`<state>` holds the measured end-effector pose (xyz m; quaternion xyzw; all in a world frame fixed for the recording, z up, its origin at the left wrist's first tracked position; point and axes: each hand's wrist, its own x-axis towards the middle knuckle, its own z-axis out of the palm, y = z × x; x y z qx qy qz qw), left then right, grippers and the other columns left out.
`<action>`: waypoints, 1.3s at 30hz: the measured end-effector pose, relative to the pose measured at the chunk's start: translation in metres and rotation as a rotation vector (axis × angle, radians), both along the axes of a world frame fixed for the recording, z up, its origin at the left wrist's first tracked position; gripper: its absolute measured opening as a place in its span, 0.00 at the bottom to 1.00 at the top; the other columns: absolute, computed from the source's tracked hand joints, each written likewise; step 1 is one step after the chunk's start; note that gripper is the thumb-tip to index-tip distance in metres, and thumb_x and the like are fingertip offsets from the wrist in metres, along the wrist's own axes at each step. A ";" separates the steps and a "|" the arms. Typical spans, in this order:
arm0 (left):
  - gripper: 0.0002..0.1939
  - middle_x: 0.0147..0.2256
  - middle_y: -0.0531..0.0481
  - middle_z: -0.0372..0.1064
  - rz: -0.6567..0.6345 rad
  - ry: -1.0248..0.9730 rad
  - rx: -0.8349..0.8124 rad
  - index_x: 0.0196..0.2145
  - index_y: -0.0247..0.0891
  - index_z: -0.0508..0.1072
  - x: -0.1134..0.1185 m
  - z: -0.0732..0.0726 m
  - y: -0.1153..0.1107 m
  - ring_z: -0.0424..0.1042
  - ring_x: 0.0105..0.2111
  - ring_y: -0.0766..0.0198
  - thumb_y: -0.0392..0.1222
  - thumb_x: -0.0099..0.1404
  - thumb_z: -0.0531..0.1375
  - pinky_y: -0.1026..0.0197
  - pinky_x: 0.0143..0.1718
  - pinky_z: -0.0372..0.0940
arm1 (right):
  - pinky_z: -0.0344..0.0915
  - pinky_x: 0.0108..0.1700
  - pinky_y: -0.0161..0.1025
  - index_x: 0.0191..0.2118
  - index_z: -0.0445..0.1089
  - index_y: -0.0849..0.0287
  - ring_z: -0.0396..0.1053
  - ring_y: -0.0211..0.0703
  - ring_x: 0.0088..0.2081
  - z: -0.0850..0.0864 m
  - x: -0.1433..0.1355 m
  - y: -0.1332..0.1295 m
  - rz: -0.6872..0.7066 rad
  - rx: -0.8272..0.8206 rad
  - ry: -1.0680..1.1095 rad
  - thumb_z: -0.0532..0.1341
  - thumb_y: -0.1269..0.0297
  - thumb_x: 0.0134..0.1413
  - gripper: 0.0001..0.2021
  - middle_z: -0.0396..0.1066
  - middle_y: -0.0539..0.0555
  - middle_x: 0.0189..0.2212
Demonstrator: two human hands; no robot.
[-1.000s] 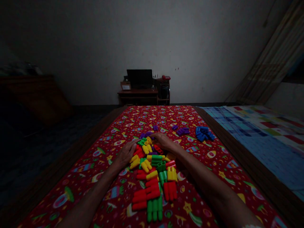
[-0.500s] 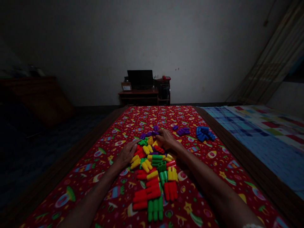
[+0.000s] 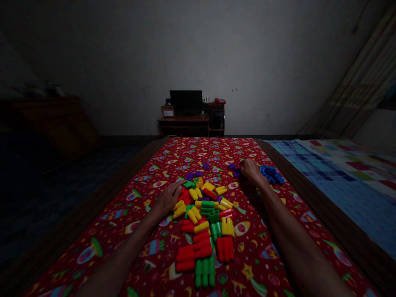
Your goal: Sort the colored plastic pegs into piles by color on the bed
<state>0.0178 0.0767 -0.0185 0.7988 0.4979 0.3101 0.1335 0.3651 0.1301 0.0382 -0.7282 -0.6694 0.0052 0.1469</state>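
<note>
My left hand [image 3: 169, 197] lies flat with its fingers out at the left edge of the mixed pile, touching or beside the red blocks [image 3: 185, 194]. My right hand [image 3: 251, 170] is at the small purple group [image 3: 236, 171], its fingers bent together; what they hold, if anything, is hidden. Just right of that hand is a heap of blue blocks [image 3: 272, 175]. The pile holds several yellow blocks [image 3: 194, 214], green blocks [image 3: 205, 271] and red blocks, with some purple blocks [image 3: 198, 174] at its far edge.
The blocks lie on a red patterned cloth [image 3: 216, 148]. Beyond it, a dark monitor [image 3: 186, 102] stands on a desk [image 3: 184, 119] by the wall. A bed with blue checked bedding [image 3: 297, 165] is on the right, a wooden cabinet [image 3: 52, 123] on the left.
My right hand has moved right, from the far edge of the pile to the purple group near the blue blocks. My left hand has stayed by the pile. The view has shifted slightly.
</note>
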 end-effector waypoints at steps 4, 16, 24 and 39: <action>0.30 0.53 0.40 0.69 0.002 -0.003 0.008 0.52 0.33 0.70 -0.001 -0.002 0.002 0.68 0.52 0.54 0.55 0.68 0.40 0.50 0.56 0.61 | 0.61 0.44 0.34 0.48 0.74 0.64 0.70 0.46 0.46 0.007 -0.007 -0.002 0.074 0.142 0.027 0.52 0.76 0.52 0.20 0.74 0.61 0.44; 0.28 0.52 0.41 0.70 0.008 -0.027 -0.004 0.51 0.34 0.71 0.001 0.001 -0.002 0.68 0.53 0.55 0.52 0.68 0.42 0.50 0.57 0.61 | 0.57 0.35 0.32 0.42 0.72 0.66 0.70 0.42 0.38 -0.005 -0.132 0.048 0.646 -0.062 -0.198 0.54 0.74 0.54 0.13 0.74 0.62 0.36; 0.27 0.52 0.42 0.70 -0.002 -0.048 -0.007 0.51 0.35 0.71 0.000 0.000 0.000 0.69 0.52 0.56 0.52 0.68 0.42 0.51 0.57 0.61 | 0.57 0.37 0.34 0.46 0.71 0.66 0.69 0.43 0.39 0.004 -0.088 0.032 0.553 0.025 -0.191 0.51 0.71 0.58 0.15 0.74 0.63 0.39; 0.26 0.50 0.44 0.72 -0.001 -0.050 0.028 0.51 0.37 0.72 0.002 0.001 -0.002 0.70 0.51 0.56 0.50 0.68 0.42 0.52 0.55 0.63 | 0.57 0.35 0.34 0.42 0.73 0.66 0.71 0.46 0.39 0.009 -0.017 0.019 0.198 -0.072 -0.213 0.49 0.61 0.64 0.17 0.74 0.65 0.38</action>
